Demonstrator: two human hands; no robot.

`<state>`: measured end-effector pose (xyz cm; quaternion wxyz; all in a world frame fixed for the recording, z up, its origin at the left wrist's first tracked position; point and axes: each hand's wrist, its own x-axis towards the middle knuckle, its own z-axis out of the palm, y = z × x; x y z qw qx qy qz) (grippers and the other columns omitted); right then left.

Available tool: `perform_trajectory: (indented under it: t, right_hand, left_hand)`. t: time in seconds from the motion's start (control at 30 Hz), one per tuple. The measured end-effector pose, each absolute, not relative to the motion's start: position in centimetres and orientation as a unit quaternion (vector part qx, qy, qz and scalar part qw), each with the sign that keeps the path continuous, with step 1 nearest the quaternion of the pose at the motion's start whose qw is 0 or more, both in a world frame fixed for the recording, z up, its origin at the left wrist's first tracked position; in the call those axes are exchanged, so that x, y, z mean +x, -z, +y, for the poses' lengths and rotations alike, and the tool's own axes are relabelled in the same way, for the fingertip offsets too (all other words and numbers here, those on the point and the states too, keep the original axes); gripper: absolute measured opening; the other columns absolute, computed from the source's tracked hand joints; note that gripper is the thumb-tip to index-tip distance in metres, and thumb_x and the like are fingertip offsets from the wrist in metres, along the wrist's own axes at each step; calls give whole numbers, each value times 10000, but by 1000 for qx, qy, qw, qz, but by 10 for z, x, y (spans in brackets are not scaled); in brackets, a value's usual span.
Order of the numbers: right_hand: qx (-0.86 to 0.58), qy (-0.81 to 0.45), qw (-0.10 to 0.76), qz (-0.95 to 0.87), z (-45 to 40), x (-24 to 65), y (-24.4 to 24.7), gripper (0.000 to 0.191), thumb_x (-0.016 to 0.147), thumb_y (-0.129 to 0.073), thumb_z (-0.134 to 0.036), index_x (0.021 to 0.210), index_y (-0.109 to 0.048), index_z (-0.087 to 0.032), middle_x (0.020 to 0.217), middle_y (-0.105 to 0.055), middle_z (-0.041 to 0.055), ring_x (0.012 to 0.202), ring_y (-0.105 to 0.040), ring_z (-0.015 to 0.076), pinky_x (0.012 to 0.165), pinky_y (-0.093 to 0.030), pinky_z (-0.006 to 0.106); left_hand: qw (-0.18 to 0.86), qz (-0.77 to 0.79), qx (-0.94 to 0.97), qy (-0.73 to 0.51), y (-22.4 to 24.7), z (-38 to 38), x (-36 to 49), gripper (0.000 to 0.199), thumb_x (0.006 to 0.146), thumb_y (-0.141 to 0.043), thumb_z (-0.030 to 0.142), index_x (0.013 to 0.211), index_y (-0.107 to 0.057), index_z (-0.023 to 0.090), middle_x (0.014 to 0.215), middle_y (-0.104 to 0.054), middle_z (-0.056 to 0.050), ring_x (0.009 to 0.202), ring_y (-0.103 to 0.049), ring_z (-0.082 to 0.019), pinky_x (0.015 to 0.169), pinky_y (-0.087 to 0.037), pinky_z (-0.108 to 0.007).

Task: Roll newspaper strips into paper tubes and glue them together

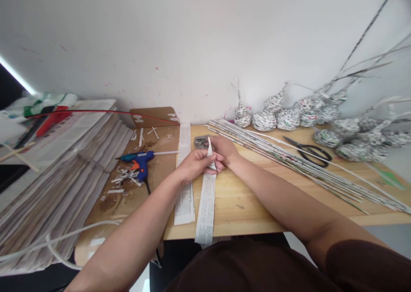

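Note:
A newspaper strip (205, 202) hangs between my hands, its printed lower end reaching past the front edge of the table. The top of the strip narrows to a rolled point above my fingers. My left hand (195, 164) pinches it between thumb and fingers. Close against it, my right hand (224, 150) has its fingers curled around the same strip, partly hidden. Just behind my hands lies a crumpled grey cloth (201, 142). Flat on the table to the left is a stack of cut newspaper strips (185, 206).
A blue glue gun (141, 161) and paper scraps (123, 176) lie on cardboard at left, beside a tall newspaper stack (73, 168). To the right are long rolled paper sticks (282, 159), black scissors (311, 153) and several woven paper gourds (265, 120) by the wall.

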<state>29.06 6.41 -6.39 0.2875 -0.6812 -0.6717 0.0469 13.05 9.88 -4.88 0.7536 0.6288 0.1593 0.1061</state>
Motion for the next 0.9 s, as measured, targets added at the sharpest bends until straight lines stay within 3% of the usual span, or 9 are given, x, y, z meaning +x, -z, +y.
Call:
perform_trajectory:
  t: [0.2, 0.33, 0.43, 0.5, 0.6, 0.9]
  right_hand:
    - [-741, -53, 312, -593, 60, 290, 63, 321, 859, -514, -445, 683, -622, -200, 578, -550, 11, 527, -424, 132, 523, -236, 272]
    - [-711, -90, 446, -537, 59, 294, 62, 358, 760, -630, -535, 796, -660, -181, 563, -556, -12, 534, -465, 125, 539, -315, 245]
    - [-664, -158, 527, -506, 54, 300, 52, 399, 821, -557, -536, 821, -675, -154, 601, -595, 14, 550, -511, 128, 560, -385, 250]
    - [-612, -285, 516, -527, 50, 302, 43, 413, 859, -514, -512, 847, -688, -138, 626, -621, 30, 547, -536, 123, 554, -406, 247]
    - [-506, -476, 433, -574, 43, 301, 35, 386, 845, -569, -468, 974, -688, -124, 586, -626, 12, 510, -555, 108, 531, -412, 227]
    - [-491, -549, 487, -470, 42, 290, 38, 320, 732, -720, -391, 873, -694, -105, 542, -613, -4, 387, -550, 112, 383, -422, 222]
  left_hand:
    - [762, 185, 609, -123, 52, 102, 131, 362, 787, -655, 430, 988, -699, 132, 831, -709, -99, 797, -669, -165, 721, -546, -278]
    - [759, 206, 604, -125, 53, 103, 132, 368, 780, -662, 429, 986, -687, 124, 818, -708, -94, 776, -668, -163, 689, -553, -274]
    - [763, 220, 593, -131, 55, 104, 132, 348, 776, -673, 412, 962, -678, 117, 791, -707, -85, 757, -669, -156, 679, -553, -265]
    - [765, 223, 589, -135, 57, 105, 133, 343, 774, -678, 404, 956, -675, 113, 789, -707, -81, 761, -669, -154, 698, -554, -274]
    - [762, 214, 595, -140, 58, 106, 133, 352, 773, -678, 412, 956, -681, 111, 805, -709, -85, 788, -668, -161, 721, -553, -290]
    - [754, 228, 603, -130, 56, 101, 133, 362, 733, -717, 415, 943, -699, 121, 846, -718, -87, 844, -662, -162, 766, -541, -288]
